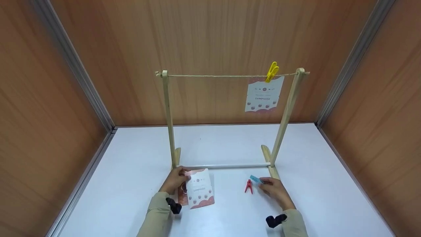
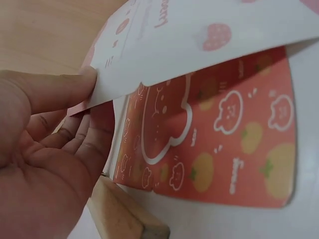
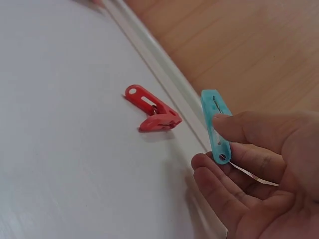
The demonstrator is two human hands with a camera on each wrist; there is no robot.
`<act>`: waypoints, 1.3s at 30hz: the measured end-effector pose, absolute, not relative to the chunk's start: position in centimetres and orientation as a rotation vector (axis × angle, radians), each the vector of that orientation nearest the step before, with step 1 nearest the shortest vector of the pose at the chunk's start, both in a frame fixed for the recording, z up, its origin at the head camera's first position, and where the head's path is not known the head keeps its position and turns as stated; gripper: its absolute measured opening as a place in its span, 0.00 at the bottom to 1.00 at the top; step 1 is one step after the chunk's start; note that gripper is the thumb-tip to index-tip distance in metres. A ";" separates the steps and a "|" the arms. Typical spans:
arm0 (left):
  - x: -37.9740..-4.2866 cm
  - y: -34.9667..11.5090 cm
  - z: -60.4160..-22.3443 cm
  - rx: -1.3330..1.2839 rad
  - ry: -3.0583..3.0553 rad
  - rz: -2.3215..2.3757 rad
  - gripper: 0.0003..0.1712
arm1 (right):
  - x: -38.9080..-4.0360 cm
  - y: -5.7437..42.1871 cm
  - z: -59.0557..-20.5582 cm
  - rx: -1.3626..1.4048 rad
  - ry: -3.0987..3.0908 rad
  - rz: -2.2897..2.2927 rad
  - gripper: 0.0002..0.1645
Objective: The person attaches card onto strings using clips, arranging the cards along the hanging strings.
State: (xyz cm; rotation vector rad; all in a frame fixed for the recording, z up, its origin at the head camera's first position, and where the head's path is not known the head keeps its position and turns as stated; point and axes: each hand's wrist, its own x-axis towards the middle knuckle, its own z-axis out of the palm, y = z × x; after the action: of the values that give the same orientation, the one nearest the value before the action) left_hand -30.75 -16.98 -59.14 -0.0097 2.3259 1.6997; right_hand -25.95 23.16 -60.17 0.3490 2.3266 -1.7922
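My left hand (image 1: 175,181) pinches the edge of a white card with pink strawberry print (image 1: 200,191) between thumb and fingers. Under it on the table lies a red card with orange fruit and bear faces (image 2: 239,144), partly covered. My right hand (image 1: 273,190) holds a light blue clothespin (image 3: 216,127) between thumb and fingers. Beside that hand, a red clothespin (image 3: 154,110) lies on the white table. Higher up, a yellow clothespin (image 1: 272,72) clips a similar white card (image 1: 264,95) to the string (image 1: 210,76) near its right end.
A wooden frame with a left post (image 1: 169,121) and a right post (image 1: 286,118) carries the string. A white bar (image 1: 227,166) joins the posts low down, just beyond my hands. Wood-grain panels (image 1: 210,39) close in the back and sides of the white table (image 1: 138,154).
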 end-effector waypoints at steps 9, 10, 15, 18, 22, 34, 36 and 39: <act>-30.5 -16.4 -58.7 -0.083 2.307 1.796 0.22 | -26.2 23.0 -60.0 0.354 2.308 -1.865 0.22; -30.5 -16.3 -58.7 -0.093 2.329 1.797 0.21 | -26.2 22.9 -60.0 0.351 2.302 -1.874 0.22; -30.8 -15.8 -58.7 -0.123 2.313 1.837 0.18 | -26.3 22.6 -59.5 0.326 2.250 -1.955 0.23; -30.7 -15.6 -58.5 -0.126 2.259 1.875 0.16 | -26.4 22.6 -59.4 0.319 2.225 -1.999 0.25; -30.7 -15.3 -57.8 -0.123 2.188 1.920 0.15 | -26.5 22.7 -59.2 0.313 2.190 -2.055 0.26; -31.2 -13.8 -55.8 -0.093 2.128 2.037 0.17 | -27.4 22.3 -57.4 0.262 2.102 -2.248 0.31; -31.3 -13.6 -55.4 -0.093 2.119 2.054 0.16 | -27.5 22.3 -57.0 0.273 2.105 -2.255 0.30; -31.5 -13.3 -55.0 -0.076 2.124 2.049 0.16 | -27.6 22.3 -56.5 0.271 2.112 -2.255 0.28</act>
State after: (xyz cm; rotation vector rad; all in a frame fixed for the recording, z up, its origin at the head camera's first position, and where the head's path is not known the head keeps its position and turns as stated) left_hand -31.45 -13.27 -55.02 -0.0761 2.1237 2.0490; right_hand -27.59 22.26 -56.54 0.2713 2.1118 -2.2553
